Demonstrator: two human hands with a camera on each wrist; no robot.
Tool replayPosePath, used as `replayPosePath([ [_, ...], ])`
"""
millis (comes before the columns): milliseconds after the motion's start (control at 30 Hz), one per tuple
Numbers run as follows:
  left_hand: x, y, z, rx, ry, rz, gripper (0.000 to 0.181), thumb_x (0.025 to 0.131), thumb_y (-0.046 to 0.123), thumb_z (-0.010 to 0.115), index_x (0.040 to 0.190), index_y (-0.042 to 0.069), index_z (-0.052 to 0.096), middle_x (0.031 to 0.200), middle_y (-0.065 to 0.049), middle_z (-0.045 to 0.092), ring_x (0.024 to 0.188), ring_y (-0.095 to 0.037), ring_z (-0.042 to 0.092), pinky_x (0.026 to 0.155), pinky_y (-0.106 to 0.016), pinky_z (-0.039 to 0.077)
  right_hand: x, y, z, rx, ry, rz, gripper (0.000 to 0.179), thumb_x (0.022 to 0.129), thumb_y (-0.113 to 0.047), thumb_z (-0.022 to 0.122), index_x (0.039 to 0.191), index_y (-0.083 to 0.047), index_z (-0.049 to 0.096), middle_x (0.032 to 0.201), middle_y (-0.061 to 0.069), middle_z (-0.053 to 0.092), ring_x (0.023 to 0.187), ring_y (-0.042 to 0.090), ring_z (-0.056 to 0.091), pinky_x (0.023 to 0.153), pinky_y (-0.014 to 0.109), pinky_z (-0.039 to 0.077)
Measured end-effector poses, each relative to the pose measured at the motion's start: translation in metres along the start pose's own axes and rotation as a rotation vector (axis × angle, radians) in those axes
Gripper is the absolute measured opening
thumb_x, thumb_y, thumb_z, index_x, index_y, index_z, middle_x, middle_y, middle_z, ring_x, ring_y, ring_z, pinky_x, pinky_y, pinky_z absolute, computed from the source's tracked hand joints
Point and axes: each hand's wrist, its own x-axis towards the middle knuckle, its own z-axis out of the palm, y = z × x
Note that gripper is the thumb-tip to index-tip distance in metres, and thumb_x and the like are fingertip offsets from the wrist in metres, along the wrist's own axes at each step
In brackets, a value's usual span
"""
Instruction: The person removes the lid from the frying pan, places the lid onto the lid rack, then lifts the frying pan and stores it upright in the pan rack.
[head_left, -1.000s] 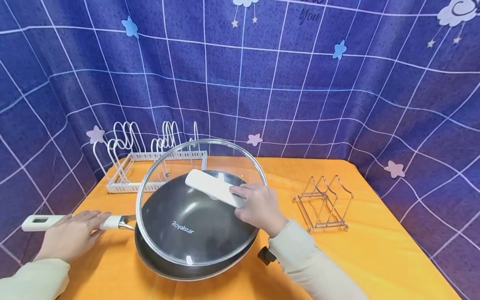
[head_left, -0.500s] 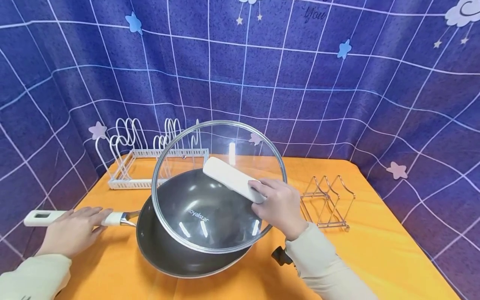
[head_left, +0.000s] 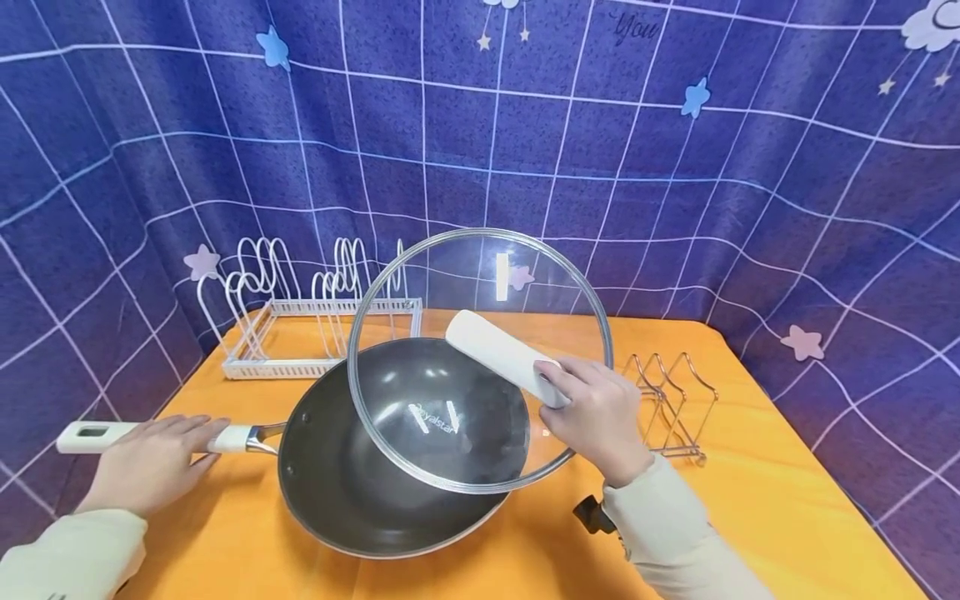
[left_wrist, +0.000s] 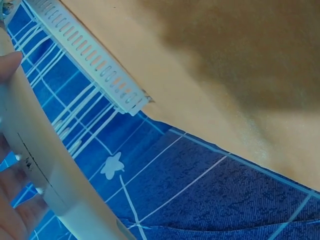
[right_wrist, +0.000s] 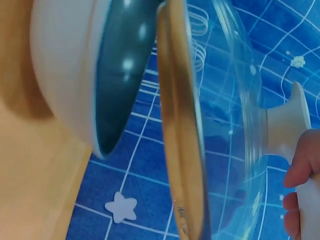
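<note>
A dark-lined wok (head_left: 345, 500) with a white outside sits on the orange tabletop. My left hand (head_left: 153, 458) holds its cream handle (head_left: 232, 438). In the left wrist view, the thumb lies on one side of that handle and the fingers on the other. My right hand (head_left: 596, 417) grips the white handle (head_left: 495, 350) of a round glass lid (head_left: 558, 287). The lid is raised and tilted, overlapping the wok's right part in the head view. From the right wrist, a gap shows between the lid's rim (right_wrist: 182, 125) and the wok.
A white wire rack (head_left: 285, 367) stands at the back left. Behind the right hand is a smaller metal rack (head_left: 678, 417), partly hidden. A blue curtain (head_left: 465, 108) with white lines and stars hangs behind the orange tabletop (head_left: 765, 500).
My right hand has carried the lid up and to the right, uncovering more of the wok's left side. The left hand stays on the wok's handle.
</note>
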Motion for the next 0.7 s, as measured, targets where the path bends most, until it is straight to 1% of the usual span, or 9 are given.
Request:
replayPosePath([
  [67, 0.002, 0.002, -0.003, -0.001, -0.043, -0.034, 0.062, 0.093, 0.058, 0.043, 0.097, 0.002, 0.070, 0.088, -0.015, 0.068, 0.080, -0.038, 0.064, 0.074, -0.053, 0.050, -0.002, 0.003, -0.004, -0.007, 0.020, 0.010, 0.045, 0.045, -0.005, 0.083, 0.090, -0.008, 0.077, 0.082, 0.009, 0.071, 0.064, 0.026, 0.066, 0.044, 0.036, 0.050],
  [100, 0.003, 0.003, -0.004, -0.001, -0.068, -0.052, 0.050, 0.089, 0.049, 0.056, 0.098, 0.002, 0.070, 0.089, -0.015, 0.068, 0.080, -0.039, 0.064, 0.075, -0.053, 0.050, -0.003, 0.005, -0.005, -0.015, 0.027, 0.013, 0.046, 0.045, -0.005, 0.084, 0.090, -0.008, 0.077, 0.082, 0.009, 0.071, 0.063, 0.026, 0.066, 0.044, 0.036, 0.049],
  [133, 0.003, 0.004, -0.006, -0.003, -0.099, -0.073, 0.041, 0.082, 0.040, 0.066, 0.098, 0.002, 0.070, 0.090, -0.015, 0.068, 0.082, -0.039, 0.064, 0.076, -0.053, 0.050, -0.003, 0.007, -0.007, -0.027, 0.031, 0.013, 0.045, 0.045, -0.005, 0.083, 0.090, -0.008, 0.077, 0.082, 0.009, 0.071, 0.063, 0.027, 0.066, 0.043, 0.036, 0.049],
  [200, 0.006, 0.007, -0.010, -0.003, -0.180, -0.124, 0.039, 0.068, 0.024, 0.077, 0.100, 0.002, 0.070, 0.093, -0.016, 0.068, 0.086, -0.040, 0.063, 0.078, -0.054, 0.050, -0.004, 0.010, -0.010, -0.048, 0.037, 0.003, 0.045, 0.045, -0.005, 0.083, 0.089, -0.008, 0.077, 0.082, 0.010, 0.071, 0.062, 0.027, 0.065, 0.042, 0.037, 0.049],
  [233, 0.007, 0.009, -0.011, -0.006, -0.219, -0.150, 0.041, 0.065, 0.021, 0.079, 0.101, 0.003, 0.070, 0.094, -0.016, 0.069, 0.087, -0.040, 0.063, 0.079, -0.054, 0.049, -0.005, 0.012, -0.011, -0.056, 0.035, -0.005, 0.044, 0.046, -0.005, 0.083, 0.090, -0.007, 0.077, 0.081, 0.010, 0.071, 0.061, 0.028, 0.065, 0.042, 0.036, 0.048],
  [300, 0.010, 0.012, -0.013, -0.012, -0.284, -0.177, 0.040, 0.068, 0.023, 0.079, 0.102, 0.004, 0.069, 0.095, -0.014, 0.069, 0.089, -0.040, 0.063, 0.079, -0.054, 0.049, -0.006, 0.016, -0.014, -0.075, 0.026, -0.026, 0.043, 0.047, -0.005, 0.081, 0.090, -0.007, 0.076, 0.081, 0.011, 0.071, 0.059, 0.028, 0.063, 0.042, 0.035, 0.048],
  [400, 0.016, 0.016, -0.016, -0.019, -0.334, -0.181, 0.039, 0.071, 0.025, 0.079, 0.104, 0.005, 0.069, 0.097, -0.013, 0.069, 0.092, -0.040, 0.062, 0.079, -0.055, 0.049, -0.007, 0.022, -0.018, -0.095, 0.017, -0.051, 0.041, 0.050, -0.006, 0.080, 0.090, -0.007, 0.076, 0.081, 0.011, 0.070, 0.058, 0.028, 0.062, 0.043, 0.035, 0.048],
  [500, 0.021, 0.019, -0.016, -0.020, -0.339, -0.168, 0.039, 0.073, 0.025, 0.077, 0.104, 0.004, 0.069, 0.098, -0.015, 0.069, 0.092, -0.041, 0.062, 0.080, -0.056, 0.049, -0.009, 0.030, -0.023, -0.094, 0.008, -0.052, 0.039, 0.051, -0.006, 0.079, 0.090, -0.006, 0.076, 0.082, 0.012, 0.070, 0.059, 0.030, 0.062, 0.046, 0.037, 0.051],
  [700, 0.030, 0.024, -0.017, -0.002, -0.282, -0.145, 0.038, 0.074, 0.024, 0.074, 0.104, 0.003, 0.070, 0.100, -0.017, 0.068, 0.094, -0.041, 0.062, 0.079, -0.057, 0.049, -0.016, 0.041, -0.032, -0.076, 0.053, -0.003, 0.039, 0.051, -0.006, 0.076, 0.090, -0.006, 0.075, 0.082, 0.013, 0.069, 0.062, 0.033, 0.062, 0.048, 0.044, 0.050],
])
